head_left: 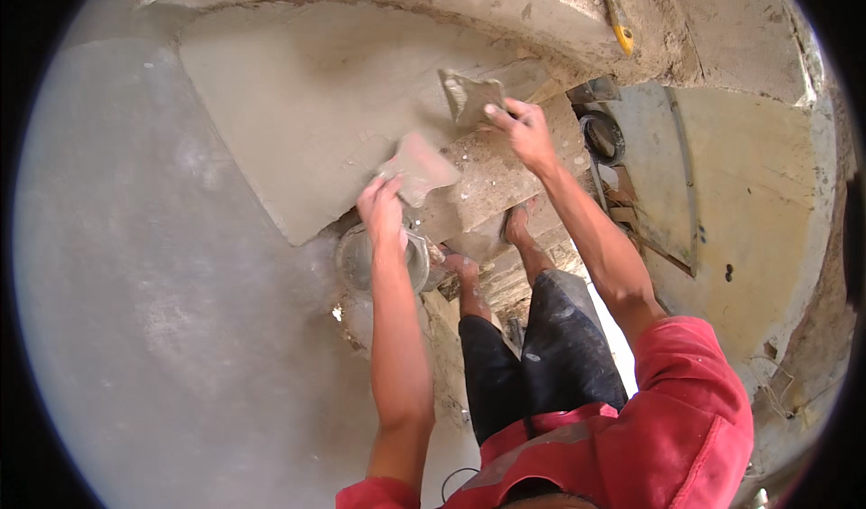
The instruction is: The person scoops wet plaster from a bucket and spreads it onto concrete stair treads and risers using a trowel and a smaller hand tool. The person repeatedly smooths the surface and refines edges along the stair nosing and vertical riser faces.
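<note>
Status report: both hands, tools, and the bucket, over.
Left hand gripping pinkish scraper. Right hand gripping plaster-smeared scraper. Bucket partly hidden behind left forearm.

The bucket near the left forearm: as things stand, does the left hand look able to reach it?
Probably yes: the left hand, gripping a pinkish scraper, appears close to the bucket, and nothing visible blocks the way.

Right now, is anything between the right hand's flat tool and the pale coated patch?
Nothing visible. The right hand holds its flat tool in front of the pale coated patch; the left hand, with its pinkish plate, is lower and leftward.
</note>
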{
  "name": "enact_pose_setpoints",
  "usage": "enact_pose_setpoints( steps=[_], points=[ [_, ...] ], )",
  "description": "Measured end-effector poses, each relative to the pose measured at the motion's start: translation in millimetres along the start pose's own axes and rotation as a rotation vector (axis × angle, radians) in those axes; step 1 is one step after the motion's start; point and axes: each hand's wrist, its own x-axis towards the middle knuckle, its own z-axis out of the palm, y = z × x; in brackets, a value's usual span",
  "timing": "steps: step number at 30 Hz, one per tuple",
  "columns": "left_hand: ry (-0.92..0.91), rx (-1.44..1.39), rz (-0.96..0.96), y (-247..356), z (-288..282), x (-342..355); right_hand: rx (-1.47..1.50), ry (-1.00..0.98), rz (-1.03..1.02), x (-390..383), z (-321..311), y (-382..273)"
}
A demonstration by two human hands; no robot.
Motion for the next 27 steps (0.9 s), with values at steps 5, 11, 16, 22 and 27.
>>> enact_pose_setpoints(
  steps=[5,11,16,22,27],
  points=[
    [-0.311,-0.217,-0.205,23.2,72.2,21.6,-0.234,0.017,-0.417,-24.8,-49.0,-8.8],
    [-0.402,0.019,-0.253,47.7,114.0,45.9,-0.498,-0.047,-0.921,-26.8,-89.8,-15.4],
    [-0.420,-0.048,-0.242,47.1,150.0,47.0,-0.620,-0.100,-0.999,-29.6,-108.6,2.7],
    [-0.317,-0.134,-0.231,54.6,170.1,32.6,-0.665,0.042,-1.014,-22.3,-123.3,44.5],
    [-0.306,-0.150,-0.112,59.1,165.7,42.4,-0.750,0.150,-0.739,-20.7,-134.0,56.2]
  ],
)
